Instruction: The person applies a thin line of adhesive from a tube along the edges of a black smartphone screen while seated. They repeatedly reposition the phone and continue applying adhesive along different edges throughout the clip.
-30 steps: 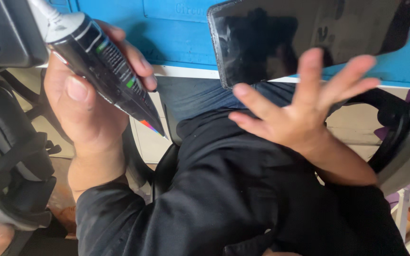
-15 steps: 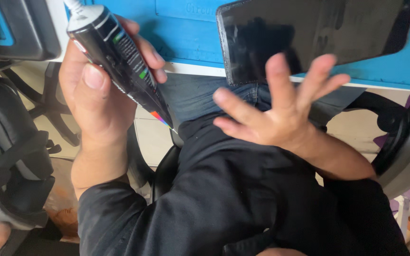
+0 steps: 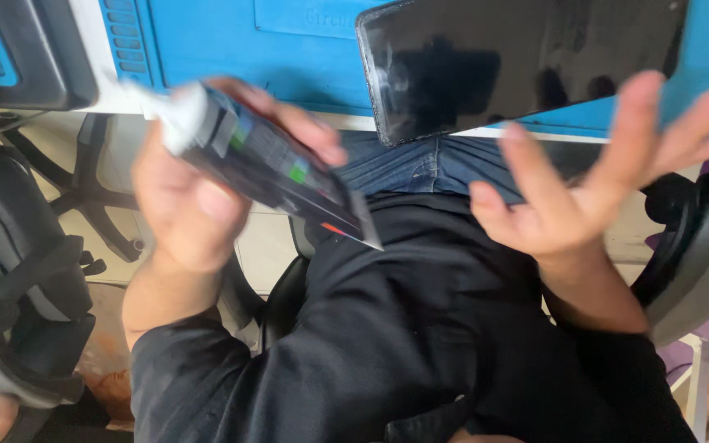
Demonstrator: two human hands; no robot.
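Observation:
My left hand (image 3: 198, 197) grips a black squeeze tube (image 3: 268, 164) with a white cap end, tilted with the cap up-left and its flat crimped end pointing down-right over my lap. My right hand (image 3: 592, 189) is held up empty, palm facing me and fingers spread, just below a dark smartphone (image 3: 519, 57) that lies screen-up on a blue work mat (image 3: 231, 49). The tube is blurred by motion. I wear a black long-sleeved top and blue jeans.
A black chair armrest (image 3: 699, 254) curves at the right. Another black office chair (image 3: 18, 271) stands at the left on a tiled floor. A dark device (image 3: 18, 49) sits at the mat's upper-left corner. The white table edge (image 3: 116, 90) runs under the mat.
My left hand has carried the tube down and to the right, tilting it flatter. My right hand has shifted right and its palm has turned more towards me.

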